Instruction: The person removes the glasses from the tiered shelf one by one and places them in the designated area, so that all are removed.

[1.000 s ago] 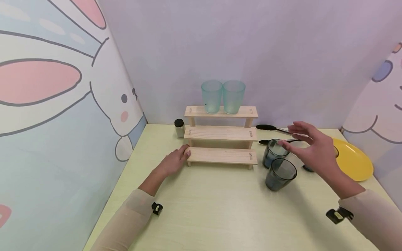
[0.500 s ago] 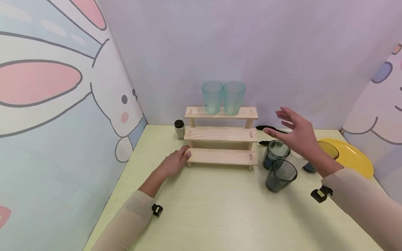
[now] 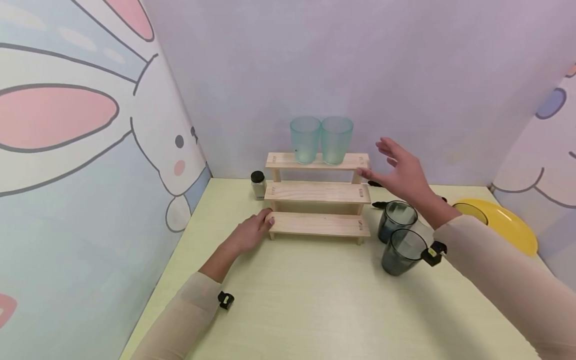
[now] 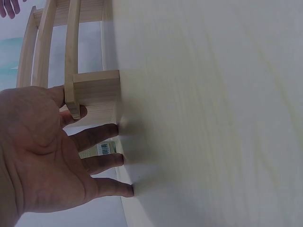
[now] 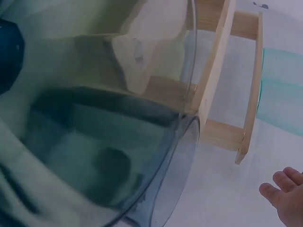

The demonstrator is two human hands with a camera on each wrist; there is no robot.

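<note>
A three-step wooden stand (image 3: 317, 192) stands against the back wall. Two frosted teal cups (image 3: 305, 140) sit side by side on its top step. My left hand (image 3: 246, 234) pinches the left end of the lowest step between thumb and index finger; in the left wrist view, the other fingers (image 4: 102, 164) reach down to the table. My right hand (image 3: 400, 172) hovers, fingers spread and holding nothing, just right of the top step. Below it are two dark glass tumblers (image 3: 396, 260), close together on the table. Those tumblers fill much of the right wrist view.
A small black-capped jar (image 3: 258, 186) stands left of the stand. At the right lies a yellow plate (image 3: 517, 227) with another dark tumbler (image 3: 472, 210) beside it, partly hidden by the right arm. Black-handled utensils (image 3: 381, 205) lie behind the tumblers. Walls bound the back and sides.
My right hand has moved left and up, from over the tumblers to beside the stand's top step. The left hand keeps its place on the lowest step.
</note>
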